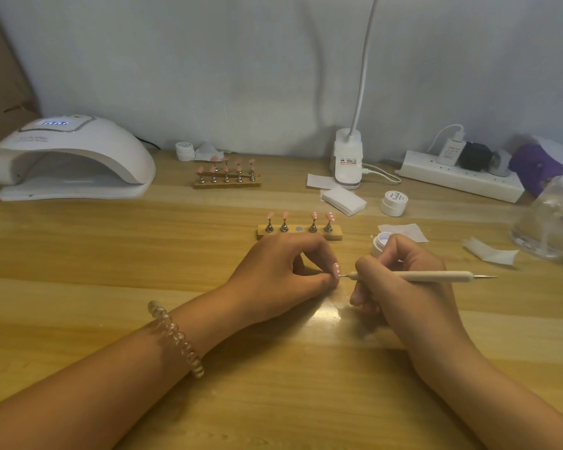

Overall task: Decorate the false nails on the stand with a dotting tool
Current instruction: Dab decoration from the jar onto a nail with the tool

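Left hand (pixel 283 271): is pinching one pink false nail (pixel 336 270) between thumb and curled fingers, just in front of the wooden stand (pixel 335 236). Whether the nail's metal peg is in the grip too cannot be told.
Right hand (pixel 400 280): is gripping the dotting tool (pixel 436 276) like a pen, in front of the stand's right end, and its fine tip is meeting the nail's face.
Stand: is carrying four pink nails (pixel 313 216) on metal pegs, and its middle slot (pixel 298 228) is standing bare.
Gel pot (pixel 381 239): is sitting open just right of the stand, partly hidden behind the right hand.
Step in hand: the person is probably adding another white dot to the held nail.
Doing it well: both wrists should be resting on the table (pixel 111 254). The tip should be touching down lightly and lifting straight off. Each dot should be landing evenly spaced from those already showing.
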A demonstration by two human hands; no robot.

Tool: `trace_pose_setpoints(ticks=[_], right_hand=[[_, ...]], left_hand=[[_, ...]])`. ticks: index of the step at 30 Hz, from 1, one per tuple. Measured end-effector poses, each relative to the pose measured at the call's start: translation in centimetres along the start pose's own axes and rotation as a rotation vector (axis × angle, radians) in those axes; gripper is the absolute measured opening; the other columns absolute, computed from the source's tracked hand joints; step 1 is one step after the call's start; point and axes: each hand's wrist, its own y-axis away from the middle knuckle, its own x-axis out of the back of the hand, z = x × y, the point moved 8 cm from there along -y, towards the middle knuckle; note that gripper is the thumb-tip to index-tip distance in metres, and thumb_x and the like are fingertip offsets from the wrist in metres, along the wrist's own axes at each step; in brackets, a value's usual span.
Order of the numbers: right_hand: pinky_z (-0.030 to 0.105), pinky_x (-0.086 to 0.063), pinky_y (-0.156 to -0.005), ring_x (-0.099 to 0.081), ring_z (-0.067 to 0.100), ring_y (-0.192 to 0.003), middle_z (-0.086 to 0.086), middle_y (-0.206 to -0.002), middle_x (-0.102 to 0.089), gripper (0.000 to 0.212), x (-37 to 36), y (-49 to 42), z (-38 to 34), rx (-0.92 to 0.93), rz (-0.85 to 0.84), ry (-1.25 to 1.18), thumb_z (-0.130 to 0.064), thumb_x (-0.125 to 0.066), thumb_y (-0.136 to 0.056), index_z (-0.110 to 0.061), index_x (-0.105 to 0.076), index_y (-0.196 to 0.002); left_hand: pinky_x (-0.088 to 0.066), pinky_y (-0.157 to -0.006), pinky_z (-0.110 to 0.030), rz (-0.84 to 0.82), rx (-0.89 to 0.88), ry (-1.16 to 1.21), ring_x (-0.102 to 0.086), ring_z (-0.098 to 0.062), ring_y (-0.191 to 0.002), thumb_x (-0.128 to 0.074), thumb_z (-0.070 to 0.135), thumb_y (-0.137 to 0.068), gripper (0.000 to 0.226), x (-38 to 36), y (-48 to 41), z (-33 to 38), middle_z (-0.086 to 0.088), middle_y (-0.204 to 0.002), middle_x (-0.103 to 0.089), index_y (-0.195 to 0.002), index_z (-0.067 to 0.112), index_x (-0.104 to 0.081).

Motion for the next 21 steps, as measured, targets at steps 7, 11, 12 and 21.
trace_pose_setpoints(ticks=[7, 11, 12, 21], right_hand=[[0.021, -0.041, -0.041, -0.050, 0.013, -0.040, 0.014, -0.051, -0.064, 0.017, 0.03, -0.01, -0.09, -0.001, 0.001, -0.025, -0.011, -0.060, -0.073, -0.010, -0.043, -0.067], [0.023, -0.043, -0.042, -0.052, 0.013, -0.042, 0.014, -0.052, -0.065, 0.017, -0.08, 0.02, -0.09, 0.001, -0.012, -0.015, -0.010, -0.060, -0.074, -0.009, -0.044, -0.068], [0.024, -0.043, -0.043, -0.052, 0.013, -0.042, 0.014, -0.052, -0.065, 0.017, -0.07, 0.03, -0.11, 0.003, -0.011, -0.013, -0.010, -0.060, -0.074, -0.009, -0.044, -0.068], [0.026, -0.043, -0.045, -0.053, 0.013, -0.042, 0.013, -0.052, -0.065, 0.018, -0.10, 0.04, -0.17, 0.002, -0.003, -0.004, -0.011, -0.060, -0.073, -0.010, -0.044, -0.067]], left_hand=[[-0.034, -0.054, -0.014, -0.002, 0.002, 0.006, -0.050, -0.001, -0.052, -0.079, 0.018, -0.080, 0.021, -0.03, 0.01, -0.05, 0.019, -0.082, -0.071, -0.080, 0.036, -0.067], [-0.034, -0.054, -0.015, 0.001, 0.002, 0.005, -0.050, -0.002, -0.052, -0.079, 0.017, -0.080, 0.022, -0.01, 0.01, -0.05, 0.019, -0.082, -0.071, -0.079, 0.036, -0.067], [-0.034, -0.054, -0.015, 0.000, 0.001, 0.003, -0.050, -0.002, -0.052, -0.079, 0.017, -0.080, 0.022, -0.03, 0.00, -0.03, 0.018, -0.082, -0.071, -0.080, 0.036, -0.067], [-0.034, -0.054, -0.013, -0.006, 0.000, -0.001, -0.051, -0.001, -0.053, -0.079, 0.018, -0.081, 0.022, -0.01, 0.04, 0.01, 0.017, -0.083, -0.072, -0.081, 0.036, -0.067]])
